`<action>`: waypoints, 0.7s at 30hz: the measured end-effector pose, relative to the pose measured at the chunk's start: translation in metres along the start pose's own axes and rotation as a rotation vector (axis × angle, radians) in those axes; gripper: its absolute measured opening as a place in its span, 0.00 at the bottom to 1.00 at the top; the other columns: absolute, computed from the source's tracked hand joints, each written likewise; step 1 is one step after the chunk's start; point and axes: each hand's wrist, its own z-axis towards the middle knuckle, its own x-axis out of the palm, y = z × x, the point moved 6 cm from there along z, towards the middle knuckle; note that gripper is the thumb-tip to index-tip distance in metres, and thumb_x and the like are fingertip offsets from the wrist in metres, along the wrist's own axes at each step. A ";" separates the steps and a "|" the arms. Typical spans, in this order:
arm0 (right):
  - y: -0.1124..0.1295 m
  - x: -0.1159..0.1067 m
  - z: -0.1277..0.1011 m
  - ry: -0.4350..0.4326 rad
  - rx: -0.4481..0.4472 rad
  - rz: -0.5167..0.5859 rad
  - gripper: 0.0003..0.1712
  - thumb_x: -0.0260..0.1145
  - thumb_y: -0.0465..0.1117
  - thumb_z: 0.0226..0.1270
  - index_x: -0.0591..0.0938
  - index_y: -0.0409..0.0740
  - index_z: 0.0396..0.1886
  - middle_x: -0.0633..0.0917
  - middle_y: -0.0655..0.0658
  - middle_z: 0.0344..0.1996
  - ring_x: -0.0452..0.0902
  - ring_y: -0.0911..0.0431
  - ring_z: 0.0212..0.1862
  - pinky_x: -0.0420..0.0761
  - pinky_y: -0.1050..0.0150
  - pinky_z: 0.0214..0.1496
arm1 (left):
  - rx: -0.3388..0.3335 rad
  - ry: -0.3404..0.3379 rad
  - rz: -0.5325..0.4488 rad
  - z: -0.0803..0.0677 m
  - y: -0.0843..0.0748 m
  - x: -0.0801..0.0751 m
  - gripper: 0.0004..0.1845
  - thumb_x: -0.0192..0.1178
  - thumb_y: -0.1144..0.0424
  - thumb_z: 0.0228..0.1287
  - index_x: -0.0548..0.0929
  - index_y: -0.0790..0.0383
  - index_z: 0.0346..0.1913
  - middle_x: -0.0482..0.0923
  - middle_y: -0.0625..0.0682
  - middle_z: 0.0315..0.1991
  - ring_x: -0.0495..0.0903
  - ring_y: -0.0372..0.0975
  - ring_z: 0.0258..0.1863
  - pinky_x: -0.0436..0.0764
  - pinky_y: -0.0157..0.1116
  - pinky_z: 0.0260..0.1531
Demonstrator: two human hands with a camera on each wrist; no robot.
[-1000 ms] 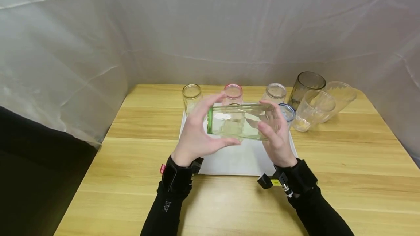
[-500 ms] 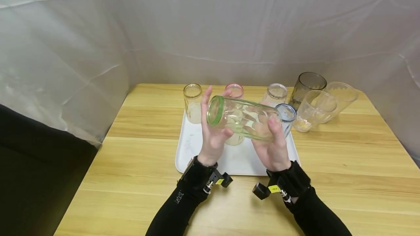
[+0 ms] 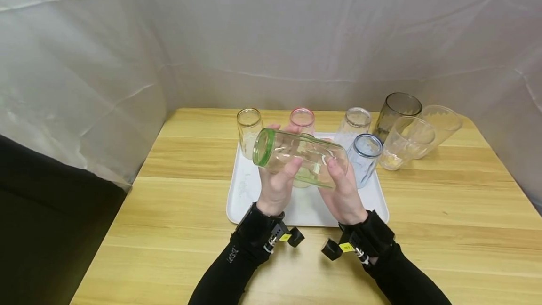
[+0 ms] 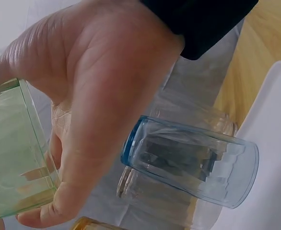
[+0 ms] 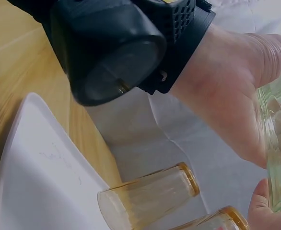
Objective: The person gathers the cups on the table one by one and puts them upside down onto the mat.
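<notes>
Where the counter (image 3: 169,229) runs nearest, two black sleeves with wrist cameras. Next: left hand (image 3: 277,180) and right hand (image 3: 340,192), both curled round one green-rimmed glass (image 3: 296,156), which lies on its side, tilted, mouth to the left, held above the tray (image 3: 241,196). On the white tray beyond: blue-rimmed glass (image 3: 363,158) just right of the held one; amber glass (image 3: 249,131), pink-rimmed glass (image 3: 302,120) and clear glass (image 3: 356,121) in a back row. Off the tray, far right: grey tumbler (image 3: 398,109) and two clear tumblers (image 3: 408,142), close together.
</notes>
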 end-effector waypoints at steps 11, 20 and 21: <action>0.006 0.005 0.000 0.027 -0.033 -0.134 0.27 0.61 0.49 0.70 0.71 0.48 0.65 0.80 0.49 0.59 0.76 0.56 0.62 0.79 0.60 0.66 | 0.037 0.068 0.052 0.006 -0.014 0.000 0.31 0.72 0.55 0.55 0.70 0.49 0.60 0.82 0.44 0.52 0.81 0.38 0.54 0.80 0.36 0.60; 0.016 0.002 0.000 0.051 -0.161 -0.189 0.21 0.59 0.38 0.72 0.71 0.46 0.63 0.79 0.52 0.60 0.73 0.60 0.64 0.72 0.66 0.71 | 0.050 0.180 0.161 0.017 -0.035 -0.009 0.31 0.73 0.55 0.57 0.71 0.47 0.62 0.83 0.44 0.53 0.82 0.37 0.55 0.80 0.38 0.63; 0.017 0.001 0.000 0.047 -0.178 -0.195 0.21 0.58 0.36 0.73 0.71 0.44 0.63 0.79 0.51 0.59 0.73 0.60 0.64 0.72 0.66 0.71 | 0.054 0.192 0.168 0.018 -0.039 -0.010 0.31 0.73 0.55 0.57 0.71 0.47 0.62 0.83 0.44 0.53 0.82 0.37 0.55 0.80 0.39 0.63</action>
